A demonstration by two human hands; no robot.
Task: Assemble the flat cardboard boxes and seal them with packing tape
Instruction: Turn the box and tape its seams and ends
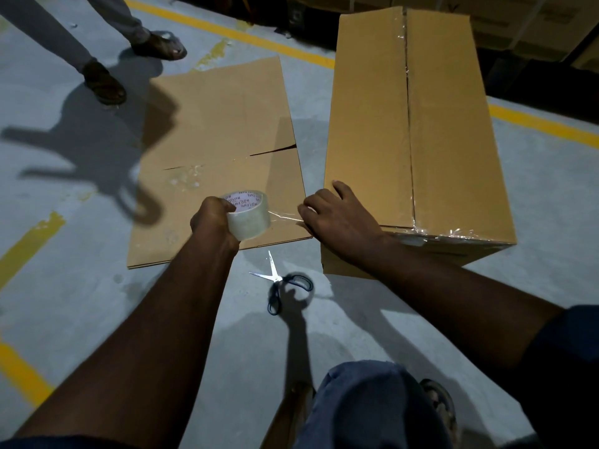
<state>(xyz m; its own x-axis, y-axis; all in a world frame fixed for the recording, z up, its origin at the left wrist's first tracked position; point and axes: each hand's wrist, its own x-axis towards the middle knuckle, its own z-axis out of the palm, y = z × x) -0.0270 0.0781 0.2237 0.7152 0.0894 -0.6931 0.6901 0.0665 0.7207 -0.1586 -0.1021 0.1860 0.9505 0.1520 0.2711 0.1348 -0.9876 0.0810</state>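
Note:
An assembled cardboard box (447, 131) stands on the floor at the right, with clear tape along its top seam. A flat cardboard box (214, 150) lies on the floor to its left. My left hand (214, 222) grips a roll of clear packing tape (251, 213) above the flat box's near right corner. A short strip of tape stretches from the roll to my right hand (337, 218), whose fingers pinch the strip's end beside the assembled box's near left corner. Scissors (282, 283) with dark handles lie open on the floor just below my hands.
Another person's legs and sandalled feet (107, 82) stand at the top left, beyond the flat box. Yellow lines (233, 34) cross the grey floor. Stacked cartons (534, 24) fill the top right. My own knee (366, 403) and foot are at the bottom.

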